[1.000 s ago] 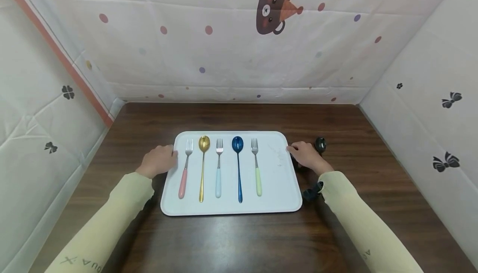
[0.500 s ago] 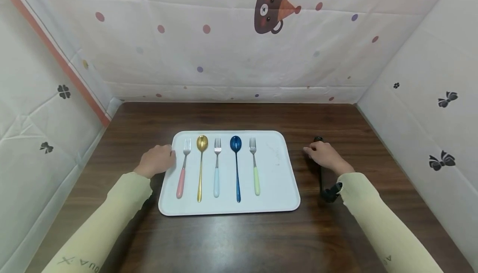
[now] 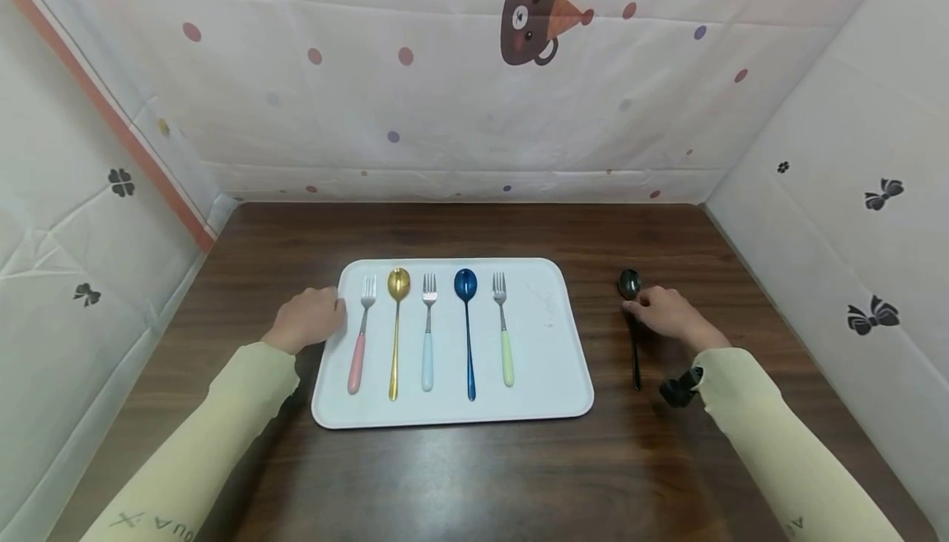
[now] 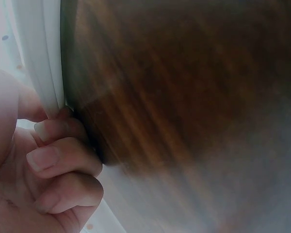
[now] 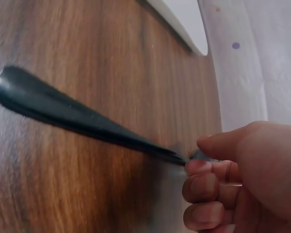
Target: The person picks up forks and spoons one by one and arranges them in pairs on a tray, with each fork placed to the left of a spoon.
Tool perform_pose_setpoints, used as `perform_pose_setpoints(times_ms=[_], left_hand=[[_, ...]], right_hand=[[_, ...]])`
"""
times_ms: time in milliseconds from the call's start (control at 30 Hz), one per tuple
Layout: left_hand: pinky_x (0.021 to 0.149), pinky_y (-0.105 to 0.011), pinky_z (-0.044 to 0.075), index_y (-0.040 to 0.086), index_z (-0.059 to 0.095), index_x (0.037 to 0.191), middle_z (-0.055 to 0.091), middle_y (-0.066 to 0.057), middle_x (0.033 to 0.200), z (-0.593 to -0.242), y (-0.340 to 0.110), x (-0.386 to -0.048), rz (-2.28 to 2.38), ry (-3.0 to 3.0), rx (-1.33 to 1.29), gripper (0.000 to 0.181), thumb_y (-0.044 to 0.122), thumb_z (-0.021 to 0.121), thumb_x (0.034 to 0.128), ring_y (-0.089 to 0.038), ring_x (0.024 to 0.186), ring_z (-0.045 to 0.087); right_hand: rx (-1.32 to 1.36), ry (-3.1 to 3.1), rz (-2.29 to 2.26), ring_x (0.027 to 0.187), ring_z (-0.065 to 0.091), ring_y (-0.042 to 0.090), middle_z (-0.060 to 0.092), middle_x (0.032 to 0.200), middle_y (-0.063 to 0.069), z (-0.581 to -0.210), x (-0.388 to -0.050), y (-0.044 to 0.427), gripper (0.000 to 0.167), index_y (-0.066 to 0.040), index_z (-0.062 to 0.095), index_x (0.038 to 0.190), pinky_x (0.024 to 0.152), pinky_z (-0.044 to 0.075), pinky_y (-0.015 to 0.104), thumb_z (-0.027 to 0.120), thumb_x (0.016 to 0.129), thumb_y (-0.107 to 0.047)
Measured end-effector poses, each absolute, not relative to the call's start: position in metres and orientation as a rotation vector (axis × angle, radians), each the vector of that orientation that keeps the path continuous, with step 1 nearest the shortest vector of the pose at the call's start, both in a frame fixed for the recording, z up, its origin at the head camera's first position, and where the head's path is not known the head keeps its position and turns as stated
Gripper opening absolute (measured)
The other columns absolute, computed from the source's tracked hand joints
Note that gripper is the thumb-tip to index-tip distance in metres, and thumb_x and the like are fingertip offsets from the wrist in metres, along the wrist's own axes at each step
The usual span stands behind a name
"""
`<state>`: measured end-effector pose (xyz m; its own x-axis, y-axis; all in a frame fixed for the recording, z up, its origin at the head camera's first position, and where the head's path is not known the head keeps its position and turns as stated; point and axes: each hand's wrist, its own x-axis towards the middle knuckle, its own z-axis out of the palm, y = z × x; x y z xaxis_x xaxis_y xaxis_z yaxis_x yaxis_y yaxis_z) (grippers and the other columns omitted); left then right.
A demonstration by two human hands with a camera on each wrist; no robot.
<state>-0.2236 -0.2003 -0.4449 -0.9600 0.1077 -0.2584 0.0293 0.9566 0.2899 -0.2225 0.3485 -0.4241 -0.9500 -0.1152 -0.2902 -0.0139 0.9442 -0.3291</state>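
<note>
The left hand (image 3: 306, 320) holds the left rim of a white tray (image 3: 552, 369); in the left wrist view its fingers (image 4: 63, 158) curl under the edge. At the right, the right hand (image 3: 670, 315) pinches a black spoon (image 3: 629, 282) near its neck, between thumb and index finger. The spoon's dark handle (image 5: 72, 114) points back toward the person in the head view. On the tray lie, side by side, a pink-handled fork (image 3: 357, 361), a gold spoon (image 3: 397, 284), a light-blue-handled fork (image 3: 427, 361), a blue spoon (image 3: 465, 284) and a green-handled fork (image 3: 507, 358).
A dark wooden table (image 3: 445, 484) bears the tray and the black spoon. Sheets with dots and bows hang behind and at both sides, the back sheet (image 3: 296, 114) meeting the table's far edge.
The right hand has left the tray's right rim, moved right and taken hold of the black spoon at its neck. The left hand stays on the tray.
</note>
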Motion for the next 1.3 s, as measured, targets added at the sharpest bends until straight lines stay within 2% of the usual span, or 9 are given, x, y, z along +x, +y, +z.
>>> perform_pose_setpoints(times_ms=[167,333,400,533,700,900,1300], left_hand=[[0.062,-0.037,0.044,-0.009,0.054,0.117,0.062,-0.020,0.091,-0.447,-0.201,-0.224,0.412,2.847,0.109,0.043,0.025,0.035,0.0998,-0.027,0.074,0.056],[0.057,-0.034,0.041,-0.008,0.056,0.110,0.059,-0.015,0.079,-0.449,-0.203,-0.224,0.399,2.856,0.132,0.040,0.024,0.035,0.0993,-0.025,0.068,0.054],[0.057,-0.034,0.040,-0.008,0.056,0.110,0.058,-0.014,0.078,-0.450,-0.203,-0.224,0.404,2.853,0.131,0.040,0.024,0.035,0.0992,-0.024,0.068,0.053],[0.057,-0.034,0.041,-0.008,0.055,0.111,0.058,-0.013,0.078,-0.450,-0.204,-0.224,0.411,2.848,0.124,0.039,0.024,0.036,0.0993,-0.024,0.068,0.054],[0.058,-0.034,0.041,-0.008,0.056,0.112,0.059,-0.014,0.080,-0.450,-0.203,-0.225,0.415,2.846,0.115,0.040,0.025,0.035,0.0995,-0.025,0.069,0.054],[0.059,-0.036,0.041,-0.008,0.056,0.113,0.061,-0.016,0.084,-0.449,-0.203,-0.225,0.403,2.849,0.114,0.041,0.025,0.035,0.0996,-0.026,0.071,0.054],[0.059,-0.035,0.041,-0.008,0.055,0.113,0.059,-0.015,0.082,-0.448,-0.202,-0.224,0.401,2.849,0.117,0.041,0.024,0.035,0.0994,-0.026,0.071,0.054]], right_hand=[[-0.070,2.770,-0.395,0.061,0.044,0.017,0.046,0.065,0.002,-0.426,-0.221,0.350,0.035,-0.008,0.054,0.080,0.056,0.035,0.030,0.044,0.101,-0.033],[-0.098,2.753,-0.386,0.062,0.043,0.017,0.044,0.066,0.003,-0.429,-0.219,0.350,0.034,-0.002,0.058,0.104,0.057,0.034,0.031,0.043,0.102,-0.032],[-0.102,2.752,-0.388,0.063,0.043,0.018,0.044,0.067,0.003,-0.430,-0.219,0.350,0.034,-0.001,0.057,0.109,0.058,0.034,0.031,0.043,0.102,-0.031],[-0.115,2.764,-0.391,0.060,0.042,0.017,0.042,0.066,0.003,-0.432,-0.219,0.348,0.030,-0.003,0.058,0.096,0.056,0.034,0.031,0.043,0.101,-0.029],[-0.136,2.784,-0.398,0.057,0.042,0.016,0.042,0.064,0.002,-0.433,-0.220,0.345,0.032,-0.009,0.049,0.075,0.054,0.034,0.030,0.043,0.101,-0.025],[-0.147,2.793,-0.414,0.057,0.043,0.016,0.043,0.063,0.003,-0.433,-0.220,0.341,0.031,-0.009,0.048,0.073,0.054,0.034,0.030,0.043,0.101,-0.021],[-0.177,2.810,-0.426,0.057,0.043,0.016,0.045,0.062,0.003,-0.428,-0.222,0.331,0.030,-0.008,0.050,0.072,0.054,0.035,0.029,0.046,0.099,-0.020]])
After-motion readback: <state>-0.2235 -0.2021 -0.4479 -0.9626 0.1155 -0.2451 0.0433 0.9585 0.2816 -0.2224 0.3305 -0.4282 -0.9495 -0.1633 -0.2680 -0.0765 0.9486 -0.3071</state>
